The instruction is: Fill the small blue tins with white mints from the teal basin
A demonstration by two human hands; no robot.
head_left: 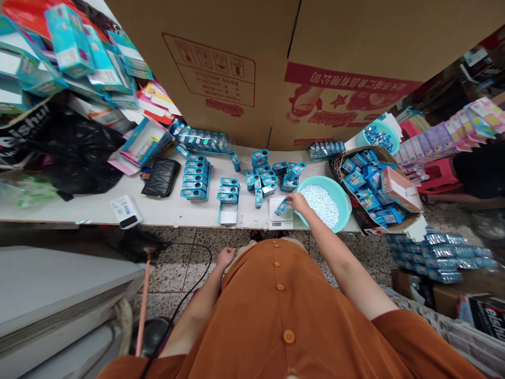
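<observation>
My right hand (298,202) pinches the upper end of a small blue box (281,207), which is over the white digital scale (281,225) and seems to touch its plate. Just right of the scale stands a turquoise basin (346,206) full of small white pieces like tablets. Similar blue boxes (263,176) stand and lie in a loose group behind the scale. To their left, an open carton (228,215) has several boxes at its far end, beside a tight row of boxes (195,179). My left hand (226,257) rests by my thigh with its fingers curled, apparently holding nothing.
A large cardboard carton (272,68) walls off the table's back. At right are an open box of blue packets (365,184) and a small turquoise bowl (379,137). On the left lie a black wallet (161,177), a white device (127,212) and piled empty cartons (71,47).
</observation>
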